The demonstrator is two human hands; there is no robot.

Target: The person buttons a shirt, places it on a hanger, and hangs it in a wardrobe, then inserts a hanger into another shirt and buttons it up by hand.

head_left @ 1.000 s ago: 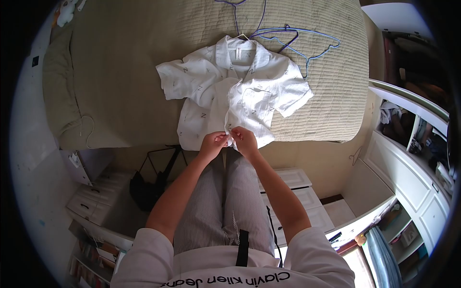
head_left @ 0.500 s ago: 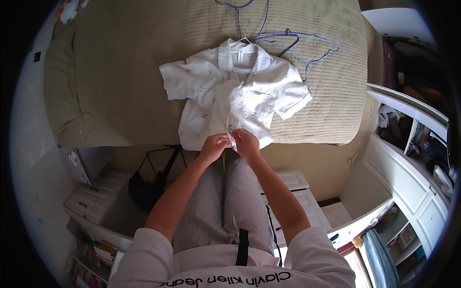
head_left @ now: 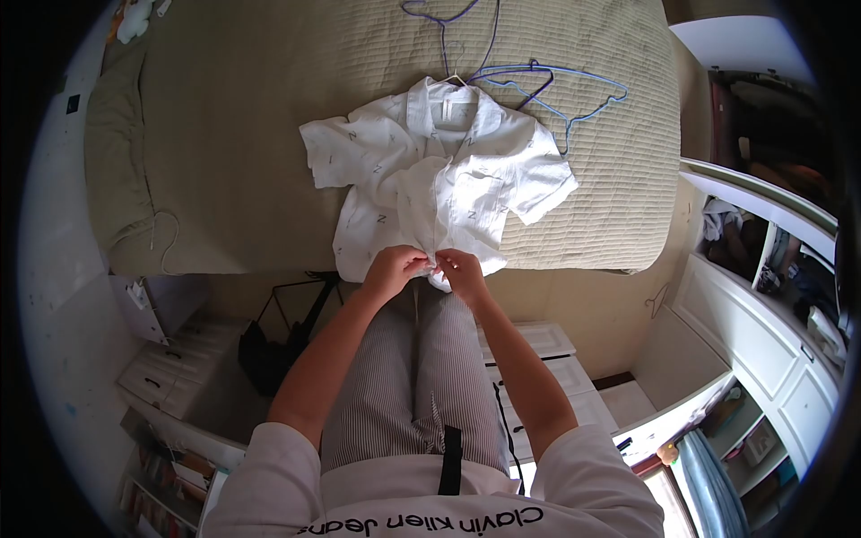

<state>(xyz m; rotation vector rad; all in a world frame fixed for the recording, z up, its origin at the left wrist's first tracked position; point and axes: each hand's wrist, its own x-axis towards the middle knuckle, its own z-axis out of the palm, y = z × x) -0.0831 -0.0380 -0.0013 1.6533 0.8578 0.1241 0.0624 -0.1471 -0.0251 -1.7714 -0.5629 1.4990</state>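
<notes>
A white short-sleeved shirt (head_left: 381, 193) with small dark letter prints lies face up on the bed, its collar pointing away from me. A hanger (head_left: 456, 79) shows its hook and neck at the collar; the rest is inside the shirt. At the bottom of the front opening, my left hand (head_left: 396, 272) pinches the hem edge. My right hand (head_left: 459, 273) pinches the same edge from the right, the fingertips of both hands nearly touching. Whether a button sits between the fingers is too small to tell.
Purple hangers (head_left: 442, 45) and a blue hanger (head_left: 587, 115) lie on the quilted bed cover (head_left: 242, 134) beyond the shirt. White drawers (head_left: 547, 377) stand below right. An open wardrobe (head_left: 740, 242) with clothes is at the right. A black bag (head_left: 269, 354) is below left.
My hands have come closer together at the shirt's hem, the left fingers now reaching the right ones. The shirt has barely shifted; the view has moved slightly.
</notes>
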